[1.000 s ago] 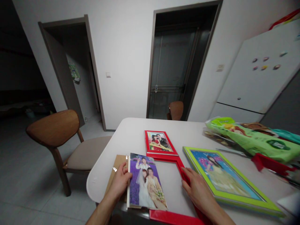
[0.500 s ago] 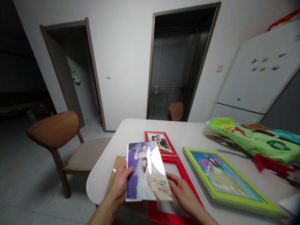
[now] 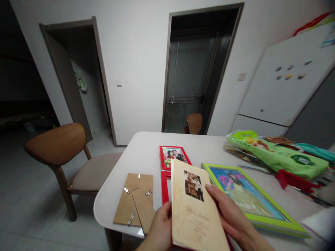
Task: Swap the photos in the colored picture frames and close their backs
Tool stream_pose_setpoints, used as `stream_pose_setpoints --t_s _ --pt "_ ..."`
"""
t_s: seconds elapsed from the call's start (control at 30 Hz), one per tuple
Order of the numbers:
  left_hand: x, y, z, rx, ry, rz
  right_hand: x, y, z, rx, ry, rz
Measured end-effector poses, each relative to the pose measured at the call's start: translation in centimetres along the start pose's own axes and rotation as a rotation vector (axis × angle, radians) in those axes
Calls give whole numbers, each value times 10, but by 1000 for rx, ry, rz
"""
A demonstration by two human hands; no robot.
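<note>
Between my left hand [image 3: 162, 225] and my right hand [image 3: 227, 209] is a thin stack of photo prints [image 3: 206, 216], tilted up over the table. Its top sheet is cream, with a small picture and faint script. My left fingers close on the left edge, and my right thumb presses near the upper right edge. Partly hidden below it lies an empty-looking red photo frame [image 3: 165, 188]. A smaller red frame [image 3: 161, 158] with a couple's picture lies just beyond. Left of my hands rests a brown backing board [image 3: 125, 205] with metal clips and a stand flap.
A lime-green framed picture [image 3: 264, 212] lies to the right. Behind it are a green plastic packet [image 3: 282, 153] and a red-handled tool [image 3: 285, 179]. A wooden chair [image 3: 57, 143] stands left of the white table [image 3: 146, 143], whose rounded corner is near my left side.
The stack has moved right, and its top face has gone from a wedding photo on purple to the cream sheet. The backing board is now uncovered.
</note>
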State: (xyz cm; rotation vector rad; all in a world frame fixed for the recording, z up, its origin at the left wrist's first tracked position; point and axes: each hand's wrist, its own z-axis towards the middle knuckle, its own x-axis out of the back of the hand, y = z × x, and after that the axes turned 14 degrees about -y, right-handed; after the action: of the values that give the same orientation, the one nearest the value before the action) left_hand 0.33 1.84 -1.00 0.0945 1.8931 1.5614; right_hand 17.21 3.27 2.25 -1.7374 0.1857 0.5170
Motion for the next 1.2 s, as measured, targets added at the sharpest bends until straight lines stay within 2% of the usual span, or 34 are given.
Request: stream_pose_setpoints --t_s 0.07,0.17,0.33,0.57,0.7,0.87,1.2 --pt "13 3 0 -126 109 157 16 -8 5 -43 70 -96" --pt "23 7 -4 -182 143 405 31 -5 16 -48 208 -344" --pt "13 8 -15 -121 62 892 30 15 38 -49 265 -611" --pt "18 -8 -18 -134 -110 1218 32 11 46 30 290 -1051" --pt "16 -6 -17 -121 -160 1261 39 11 41 34 293 -1215" --pt "10 2 -18 -67 -216 1285 45 16 37 -3 237 -1181" --pt "17 -7 -15 -42 -209 1313 28 5 25 -94 104 -580"
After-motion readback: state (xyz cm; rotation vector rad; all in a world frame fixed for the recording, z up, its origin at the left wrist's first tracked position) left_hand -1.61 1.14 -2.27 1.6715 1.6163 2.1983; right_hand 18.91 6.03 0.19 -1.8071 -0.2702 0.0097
